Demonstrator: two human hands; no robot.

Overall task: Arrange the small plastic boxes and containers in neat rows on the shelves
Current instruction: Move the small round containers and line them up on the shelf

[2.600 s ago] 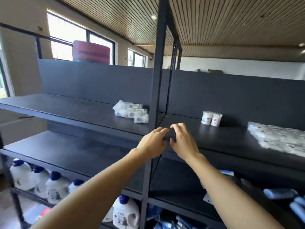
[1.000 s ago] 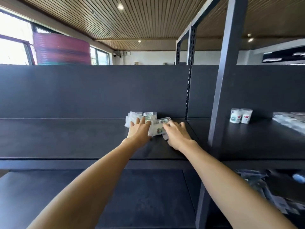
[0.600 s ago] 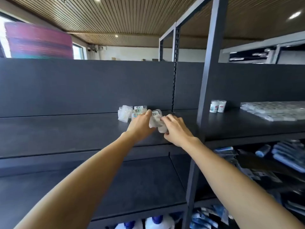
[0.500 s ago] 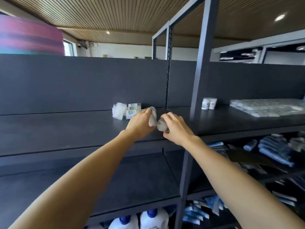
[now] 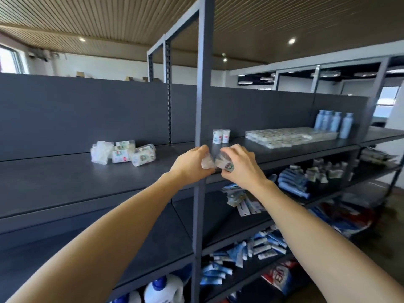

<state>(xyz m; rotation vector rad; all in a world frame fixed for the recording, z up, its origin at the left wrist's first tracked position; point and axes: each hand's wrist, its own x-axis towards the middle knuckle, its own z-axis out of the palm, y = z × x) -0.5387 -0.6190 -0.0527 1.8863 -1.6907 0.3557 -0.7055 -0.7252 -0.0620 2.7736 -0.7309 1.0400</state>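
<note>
Dark grey metal shelving (image 5: 65, 178) fills the view under a slatted wooden ceiling (image 5: 98, 20), with a vertical upright post (image 5: 203, 84) standing close in front. Both bare arms reach forward at the level of the upper shelf, and the hands meet just in front of that post at the shelf's front edge.

The left hand (image 5: 192, 164) has its fingers curled round a small clear plastic box (image 5: 207, 162), pinching it from the left. The right hand (image 5: 240, 166) grips a second small clear box with a printed label (image 5: 225, 162), fingers bent over its top and thumb beneath. The two boxes touch each other between the hands and are held just above the shelf edge, not resting on it.

Further back on the left bay of the same shelf lies a loose cluster of similar small labelled plastic boxes (image 5: 124, 152), some tipped at angles. On the right bay, two small white tubs (image 5: 221, 136) stand side by side near the back panel, and beside them a flat, tidy block of clear packets (image 5: 286, 136) stretches toward a group of pale blue bottles (image 5: 334, 123) standing upright.

Lower shelves hold blue tubes and sachets (image 5: 247, 252), folded blue items (image 5: 293, 182) and, at the bottom, white jugs with blue caps (image 5: 164, 289).
</note>
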